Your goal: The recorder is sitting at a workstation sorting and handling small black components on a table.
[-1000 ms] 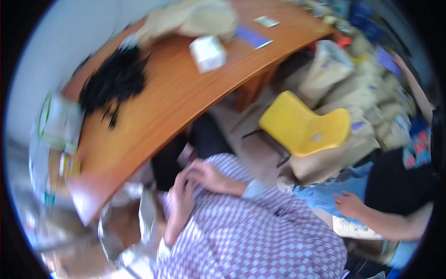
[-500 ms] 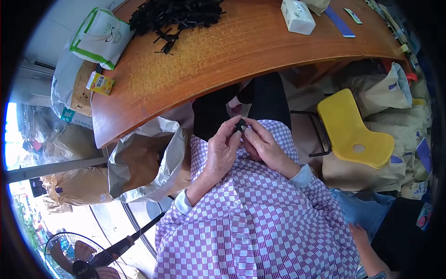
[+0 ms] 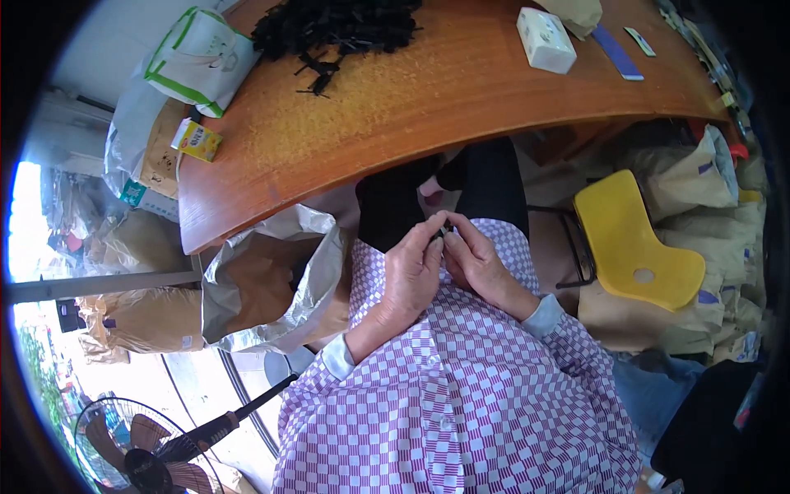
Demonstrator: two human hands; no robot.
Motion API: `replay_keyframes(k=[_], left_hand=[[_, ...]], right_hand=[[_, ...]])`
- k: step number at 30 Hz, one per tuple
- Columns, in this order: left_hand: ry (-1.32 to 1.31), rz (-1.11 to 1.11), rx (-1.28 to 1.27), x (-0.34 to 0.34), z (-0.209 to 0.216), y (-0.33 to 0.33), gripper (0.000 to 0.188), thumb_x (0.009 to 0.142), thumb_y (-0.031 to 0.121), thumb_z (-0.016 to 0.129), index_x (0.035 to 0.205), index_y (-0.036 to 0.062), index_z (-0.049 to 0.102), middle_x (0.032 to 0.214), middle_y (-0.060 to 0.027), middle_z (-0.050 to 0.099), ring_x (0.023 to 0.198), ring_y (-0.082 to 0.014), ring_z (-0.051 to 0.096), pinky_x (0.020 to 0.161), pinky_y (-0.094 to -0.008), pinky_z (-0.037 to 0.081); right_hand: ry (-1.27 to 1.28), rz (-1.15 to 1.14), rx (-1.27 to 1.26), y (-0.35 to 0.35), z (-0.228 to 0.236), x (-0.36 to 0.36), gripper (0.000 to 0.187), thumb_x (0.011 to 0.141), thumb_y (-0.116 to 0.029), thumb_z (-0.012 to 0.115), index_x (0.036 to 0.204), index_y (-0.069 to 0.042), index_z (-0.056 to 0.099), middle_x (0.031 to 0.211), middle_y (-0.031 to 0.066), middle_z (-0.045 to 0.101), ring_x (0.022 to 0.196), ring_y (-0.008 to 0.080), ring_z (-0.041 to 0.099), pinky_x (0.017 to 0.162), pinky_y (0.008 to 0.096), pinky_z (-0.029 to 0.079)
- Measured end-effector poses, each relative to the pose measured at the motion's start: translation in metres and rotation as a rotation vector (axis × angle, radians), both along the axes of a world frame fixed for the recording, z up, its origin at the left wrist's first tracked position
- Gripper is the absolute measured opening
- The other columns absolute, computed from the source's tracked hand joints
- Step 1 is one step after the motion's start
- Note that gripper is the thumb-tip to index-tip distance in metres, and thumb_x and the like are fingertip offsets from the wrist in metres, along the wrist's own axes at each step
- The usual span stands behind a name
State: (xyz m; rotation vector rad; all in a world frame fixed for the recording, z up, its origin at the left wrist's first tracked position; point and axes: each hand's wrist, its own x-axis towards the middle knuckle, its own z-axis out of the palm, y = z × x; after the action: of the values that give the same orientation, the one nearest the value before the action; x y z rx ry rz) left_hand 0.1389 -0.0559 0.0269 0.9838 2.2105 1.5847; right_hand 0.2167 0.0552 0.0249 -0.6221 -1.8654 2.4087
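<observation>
Head view: both hands (image 3: 410, 270) pinch a small black piece (image 3: 445, 230), mostly hidden, its shape unclear.

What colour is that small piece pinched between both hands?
The small piece looks black, best seen in the head view, though mostly hidden.

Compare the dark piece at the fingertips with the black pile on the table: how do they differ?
What shows of the dark piece is small; the black pile is broad. The dark piece is between the left hand and right hand; the black pile lies on the table. The dark piece is partly hidden, while the black pile lies in plain view. Both look dark.
</observation>
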Motion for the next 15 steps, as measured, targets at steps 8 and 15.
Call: replay_keyframes(k=[8,15], left_hand=[[0.033,0.169,-0.011,-0.026,-0.004,-0.048,0.029,0.082,-0.004,0.055,0.11,0.0011,0.058,0.09,-0.013,0.065,0.078,-0.0174,0.064,0.067,-0.0276,0.051],[0.284,0.407,-0.564,-0.093,-0.017,-0.159,0.028,0.079,0.003,0.056,0.107,0.0056,0.057,0.095,-0.0152,0.063,0.085,-0.0351,0.061,0.075,-0.0367,0.049]], right_hand=[[0.123,0.277,0.175,0.006,-0.001,-0.044,0.03,0.097,-0.02,0.046,0.123,-0.005,0.049,0.069,-0.0026,0.046,0.058,0.0041,0.042,0.052,0.0176,0.036],[0.363,-0.018,1.199,0.042,-0.008,-0.194,0.03,0.082,-0.029,0.065,0.096,-0.004,0.058,0.065,0.0096,0.059,0.057,0.0238,0.058,0.051,0.034,0.044]])
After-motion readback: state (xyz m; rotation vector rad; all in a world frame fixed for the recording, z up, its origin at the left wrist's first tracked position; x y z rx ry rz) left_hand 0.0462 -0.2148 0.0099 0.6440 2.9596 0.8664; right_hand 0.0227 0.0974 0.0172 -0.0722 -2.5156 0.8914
